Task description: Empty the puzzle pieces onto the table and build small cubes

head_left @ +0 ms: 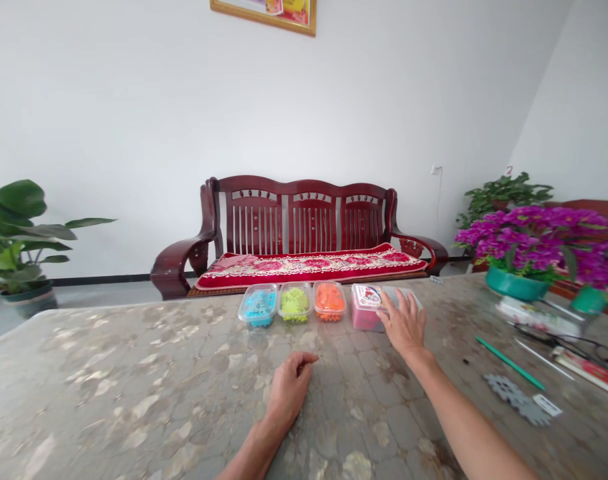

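Well, right grip (405, 325) splayed at the pink box (366, 321) — left grip (290, 381) curled closed.

Broad room on the left, boxes across the far side, clutter to the right.
The desk (129, 387) lies open left of the left hand (290, 387), and a free strip runs between that hand and the blue box (260, 307), green box (295, 303) and orange box (329, 303). These three leave hardly any gap; a slightly wider one precedes the pink box (367, 320), whose right side the right hand (405, 325) bars. Farther right, the green pen (509, 361), grey toothed pieces (515, 396) and teal flowerpot (517, 284) obstruct a low sweep.
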A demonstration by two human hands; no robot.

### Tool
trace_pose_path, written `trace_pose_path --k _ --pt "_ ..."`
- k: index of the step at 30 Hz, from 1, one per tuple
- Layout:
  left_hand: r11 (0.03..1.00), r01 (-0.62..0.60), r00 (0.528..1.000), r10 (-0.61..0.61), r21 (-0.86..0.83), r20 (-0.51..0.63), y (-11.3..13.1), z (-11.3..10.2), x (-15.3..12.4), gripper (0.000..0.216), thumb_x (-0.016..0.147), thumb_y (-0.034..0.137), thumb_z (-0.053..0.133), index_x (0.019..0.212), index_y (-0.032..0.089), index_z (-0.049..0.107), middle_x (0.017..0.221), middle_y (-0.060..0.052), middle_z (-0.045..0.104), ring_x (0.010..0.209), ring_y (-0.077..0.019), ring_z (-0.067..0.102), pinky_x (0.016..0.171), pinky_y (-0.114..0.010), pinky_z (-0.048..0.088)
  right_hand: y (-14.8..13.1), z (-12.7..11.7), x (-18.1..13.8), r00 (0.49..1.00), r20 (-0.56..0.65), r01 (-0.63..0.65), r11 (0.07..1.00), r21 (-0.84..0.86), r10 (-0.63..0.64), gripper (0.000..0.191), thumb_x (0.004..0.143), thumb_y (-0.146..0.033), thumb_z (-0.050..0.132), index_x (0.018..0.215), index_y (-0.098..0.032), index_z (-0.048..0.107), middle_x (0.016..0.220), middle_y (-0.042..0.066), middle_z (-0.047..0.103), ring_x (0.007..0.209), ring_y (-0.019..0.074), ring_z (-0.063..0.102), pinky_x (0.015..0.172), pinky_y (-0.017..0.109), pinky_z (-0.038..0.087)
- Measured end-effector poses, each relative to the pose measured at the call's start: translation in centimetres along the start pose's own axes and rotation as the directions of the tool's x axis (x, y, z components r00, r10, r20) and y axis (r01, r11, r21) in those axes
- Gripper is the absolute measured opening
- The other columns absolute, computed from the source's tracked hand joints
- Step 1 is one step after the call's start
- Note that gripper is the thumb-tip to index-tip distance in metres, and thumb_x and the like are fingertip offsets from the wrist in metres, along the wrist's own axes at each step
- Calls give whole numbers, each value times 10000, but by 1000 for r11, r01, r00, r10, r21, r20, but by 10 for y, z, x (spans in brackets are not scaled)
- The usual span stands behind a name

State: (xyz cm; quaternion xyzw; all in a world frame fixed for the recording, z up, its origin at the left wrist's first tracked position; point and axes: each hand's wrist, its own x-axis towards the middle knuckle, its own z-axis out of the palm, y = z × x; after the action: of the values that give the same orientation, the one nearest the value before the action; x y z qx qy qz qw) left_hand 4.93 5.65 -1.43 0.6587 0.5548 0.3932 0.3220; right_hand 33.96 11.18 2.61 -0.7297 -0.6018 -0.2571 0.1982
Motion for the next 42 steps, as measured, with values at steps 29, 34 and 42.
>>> trace_pose_path --k 29,34,42 --pt "849 152 958 -252 -507 -135 -17 0 21 330 698 195 584 1013 141 663 910 -72 716 812 -178 667 743 -284 516 -75 13 -41 931 -184 364 840 402 -315 473 898 -146 395 1363 -201 454 1321 84 546 1196 201 509 1018 360 411" --pt "927 186 971 -225 -326 -85 -19 -3 25 262 750 170 529 967 138 672 834 -50 707 706 -150 650 722 -271 503 -100 24 -30 939 -110 344 872 348 -326 516 825 -103 500 1323 -236 502 1325 81 548 1188 234 510 983 392 426" --pt "999 -22 997 23 25 -71 -10 -6 13 263 753 141 486 883 193 709 904 -32 720 868 -170 648 804 -269 459 -109 33 4 927 -27 373 906 201 -375 360 887 -155 510 1230 -242 577 1198 94 638 1024 249 555 808 377 446"
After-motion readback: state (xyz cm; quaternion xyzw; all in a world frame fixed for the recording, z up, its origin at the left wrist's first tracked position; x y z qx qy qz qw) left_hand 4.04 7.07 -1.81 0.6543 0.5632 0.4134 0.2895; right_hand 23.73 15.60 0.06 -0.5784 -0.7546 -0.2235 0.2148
